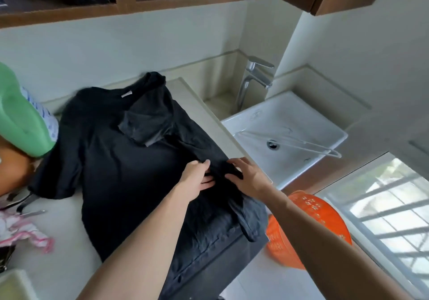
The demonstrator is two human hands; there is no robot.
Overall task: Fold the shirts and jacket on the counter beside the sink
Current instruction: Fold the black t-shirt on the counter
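wall [92, 51] pale, plain | wooden shelf [125, 7] overhead | barred window [394, 207] right, daylight | floor [267, 282] pale

The pale table [67, 218] carries 1 black shirt [120, 160] spread flat, 1 green bottle [21, 118] and 1 pink-white cloth [23, 230] at its left.

A black T-shirt [120, 160] lies spread on the counter [69, 241], its neck and white label toward the back edge and its hem toward the front. One sleeve lies flat toward the left edge, and the other is folded inward over the chest. A wrinkled dark grey garment [222, 237] drapes over the front-right corner.
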